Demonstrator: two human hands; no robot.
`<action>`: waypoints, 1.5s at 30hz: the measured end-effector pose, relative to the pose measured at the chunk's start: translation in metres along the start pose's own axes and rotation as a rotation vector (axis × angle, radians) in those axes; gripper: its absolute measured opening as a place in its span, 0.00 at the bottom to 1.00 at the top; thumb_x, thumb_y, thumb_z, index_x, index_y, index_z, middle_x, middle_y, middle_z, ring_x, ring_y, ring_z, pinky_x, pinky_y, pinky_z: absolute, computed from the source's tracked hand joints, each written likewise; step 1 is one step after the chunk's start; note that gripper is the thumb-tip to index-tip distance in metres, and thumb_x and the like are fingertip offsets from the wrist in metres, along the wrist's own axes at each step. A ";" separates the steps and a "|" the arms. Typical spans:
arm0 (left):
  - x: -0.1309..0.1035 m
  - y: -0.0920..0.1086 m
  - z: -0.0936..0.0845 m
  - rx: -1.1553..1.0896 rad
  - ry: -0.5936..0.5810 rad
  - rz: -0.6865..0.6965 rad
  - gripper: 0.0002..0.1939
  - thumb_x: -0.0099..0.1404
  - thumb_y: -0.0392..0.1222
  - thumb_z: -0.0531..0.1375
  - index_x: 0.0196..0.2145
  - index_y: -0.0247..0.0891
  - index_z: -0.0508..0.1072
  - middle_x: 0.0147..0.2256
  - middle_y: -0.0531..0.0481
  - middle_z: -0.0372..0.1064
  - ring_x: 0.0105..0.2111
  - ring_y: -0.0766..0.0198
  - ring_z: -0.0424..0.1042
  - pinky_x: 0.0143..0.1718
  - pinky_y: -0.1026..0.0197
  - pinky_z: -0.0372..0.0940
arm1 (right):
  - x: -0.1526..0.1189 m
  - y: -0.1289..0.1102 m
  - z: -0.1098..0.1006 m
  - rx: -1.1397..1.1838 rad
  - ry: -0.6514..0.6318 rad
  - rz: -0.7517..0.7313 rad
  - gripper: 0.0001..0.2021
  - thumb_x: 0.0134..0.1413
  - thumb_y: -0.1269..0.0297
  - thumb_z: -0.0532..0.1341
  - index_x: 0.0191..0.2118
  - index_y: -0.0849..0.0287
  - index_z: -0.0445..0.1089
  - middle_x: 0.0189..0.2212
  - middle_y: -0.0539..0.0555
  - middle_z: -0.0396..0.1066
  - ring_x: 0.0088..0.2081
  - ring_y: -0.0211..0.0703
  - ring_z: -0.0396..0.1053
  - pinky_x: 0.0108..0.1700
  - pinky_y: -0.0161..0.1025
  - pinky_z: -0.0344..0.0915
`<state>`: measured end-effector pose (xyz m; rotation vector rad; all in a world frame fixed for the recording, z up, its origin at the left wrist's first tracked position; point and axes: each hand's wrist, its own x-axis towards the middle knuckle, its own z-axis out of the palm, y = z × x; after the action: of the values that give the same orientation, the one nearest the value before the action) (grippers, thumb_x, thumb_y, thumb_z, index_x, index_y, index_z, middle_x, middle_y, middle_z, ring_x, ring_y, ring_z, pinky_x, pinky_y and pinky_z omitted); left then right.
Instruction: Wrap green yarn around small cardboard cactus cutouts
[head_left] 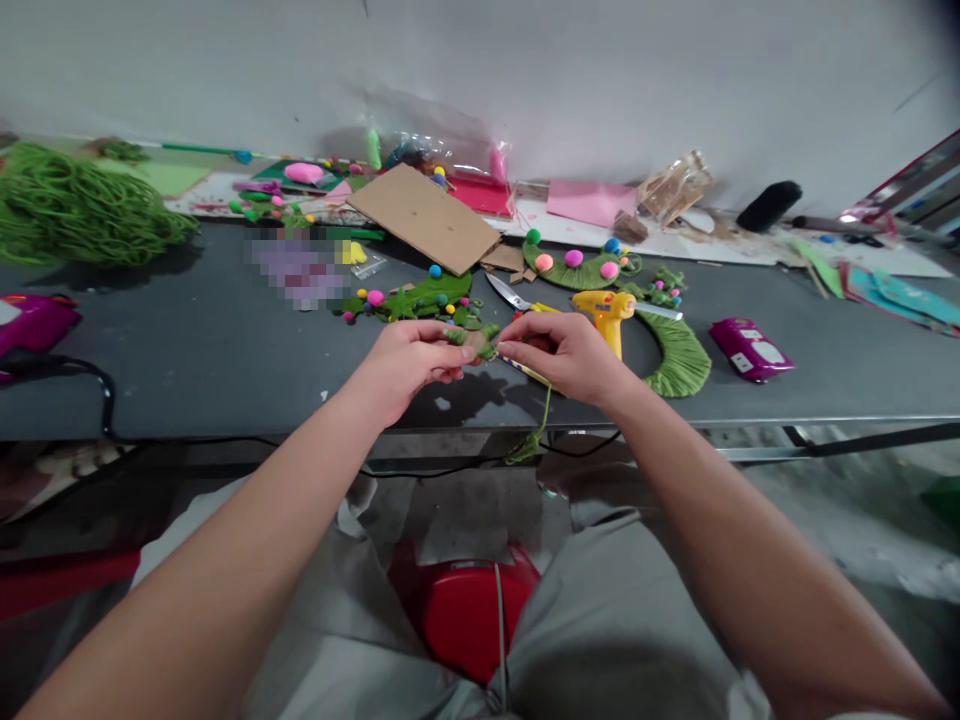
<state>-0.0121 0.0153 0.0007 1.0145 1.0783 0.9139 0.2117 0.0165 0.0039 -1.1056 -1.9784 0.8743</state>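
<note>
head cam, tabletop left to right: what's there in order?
Green yarn pile → cardboard sheet → left hand → small green yarn-wrapped piece pinched between both hands → right hand → yellow glue gun → green yarn-wrapped arc → magenta device.

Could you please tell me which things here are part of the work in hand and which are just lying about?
In hand: left hand, right hand, yarn-wrapped piece, trailing yarn.
Lying about: glue gun, scissors, cardboard, yarn heap.
</note>
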 end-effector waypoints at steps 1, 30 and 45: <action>0.000 0.001 0.000 -0.009 -0.003 0.000 0.13 0.47 0.36 0.76 0.33 0.34 0.84 0.28 0.49 0.78 0.24 0.71 0.69 0.28 0.68 0.63 | 0.000 0.000 0.000 0.005 -0.007 0.009 0.12 0.61 0.56 0.66 0.36 0.62 0.77 0.21 0.46 0.61 0.24 0.33 0.51 0.26 0.36 0.49; -0.001 -0.018 0.021 -0.286 0.356 0.179 0.09 0.52 0.36 0.72 0.33 0.34 0.80 0.31 0.51 0.77 0.25 0.71 0.70 0.30 0.66 0.67 | 0.011 -0.001 0.069 0.354 0.303 0.186 0.12 0.56 0.56 0.66 0.35 0.61 0.76 0.25 0.49 0.70 0.28 0.37 0.63 0.32 0.37 0.61; 0.007 -0.021 0.020 -0.085 0.363 0.261 0.10 0.54 0.38 0.71 0.34 0.35 0.79 0.30 0.51 0.76 0.25 0.68 0.70 0.29 0.63 0.66 | 0.001 -0.006 0.057 0.036 0.211 0.100 0.09 0.60 0.62 0.62 0.33 0.61 0.77 0.26 0.50 0.72 0.27 0.37 0.61 0.32 0.37 0.58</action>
<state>0.0113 0.0124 -0.0183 0.9538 1.2114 1.3838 0.1623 0.0029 -0.0211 -1.2312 -1.7414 0.8062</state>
